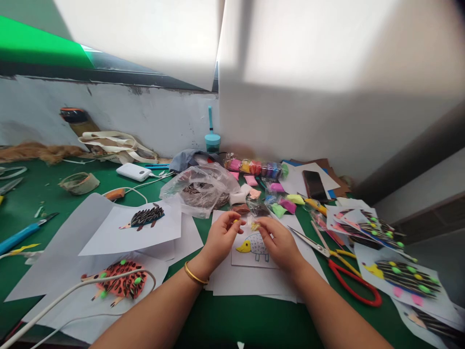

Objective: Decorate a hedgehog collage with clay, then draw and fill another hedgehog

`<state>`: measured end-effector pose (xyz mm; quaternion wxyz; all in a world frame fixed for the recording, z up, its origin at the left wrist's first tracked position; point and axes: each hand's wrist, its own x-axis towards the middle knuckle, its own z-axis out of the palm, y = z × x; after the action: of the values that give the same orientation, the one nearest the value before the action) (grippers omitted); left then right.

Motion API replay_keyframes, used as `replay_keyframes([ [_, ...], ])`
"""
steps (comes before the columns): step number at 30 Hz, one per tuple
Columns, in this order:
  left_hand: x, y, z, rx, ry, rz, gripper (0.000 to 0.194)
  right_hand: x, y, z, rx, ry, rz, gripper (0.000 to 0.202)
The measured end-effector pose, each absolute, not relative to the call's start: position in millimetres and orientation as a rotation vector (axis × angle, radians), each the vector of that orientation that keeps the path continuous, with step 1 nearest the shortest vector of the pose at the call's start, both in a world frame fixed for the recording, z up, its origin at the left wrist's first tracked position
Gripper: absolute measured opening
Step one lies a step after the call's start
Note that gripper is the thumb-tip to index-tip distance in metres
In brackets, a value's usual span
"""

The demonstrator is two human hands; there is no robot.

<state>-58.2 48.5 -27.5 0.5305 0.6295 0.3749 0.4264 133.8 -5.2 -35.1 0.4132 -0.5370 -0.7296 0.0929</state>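
Over a hedgehog drawing point(258, 245) with a yellow clay head, both hands are raised close together but apart. My left hand point(224, 235), with a gold bangle on the wrist, pinches a small bit of yellow clay point(236, 221) between thumb and fingertips. Between the fingertips of my right hand point(278, 241) is a small yellow piece point(255, 226), which looks like clay in a clear wrapper. White sheets point(243, 281) lie under the drawing. Packets of coloured clay, such as a light green one point(279, 210), lie just beyond the hands.
Red-handled scissors point(354, 286) lie open at right, beside finished hedgehog pictures point(407, 278). A phone point(314, 185) rests behind them. A clear plastic bag point(199, 189) sits behind my left hand. More hedgehog pictures point(147, 216), a white cable point(69, 291) and a blue cutter point(20, 237) are at left.
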Motion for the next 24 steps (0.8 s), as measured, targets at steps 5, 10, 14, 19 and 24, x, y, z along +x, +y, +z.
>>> replay_keyframes([
  [5, -56.0, 47.9, -28.9, 1.465, 0.887, 0.999, 0.023, 132.2, -5.5, -32.5, -1.326, -1.827, 0.226, 0.021],
  [10, -54.4, 45.6, -30.6, 1.516, 0.863, 0.949, 0.018, 130.6, -6.8, -30.5, -1.32, -1.814, 0.208, 0.019],
  [14, -56.8, 42.9, -29.9, 1.645, 0.815, 0.959, 0.023, 130.8, -6.2, -31.4, -1.337, -1.83, 0.217, 0.019],
  [19, -58.7, 41.3, -33.6, 1.728, 0.809, 0.958, 0.024, 130.1, -5.8, -31.9, -1.339, -1.863, 0.227, 0.019],
  [24, -56.4, 43.6, -35.8, 1.636, 0.835, 0.905, 0.016, 130.5, -6.7, -30.8, -1.339, -1.844, 0.2, 0.018],
])
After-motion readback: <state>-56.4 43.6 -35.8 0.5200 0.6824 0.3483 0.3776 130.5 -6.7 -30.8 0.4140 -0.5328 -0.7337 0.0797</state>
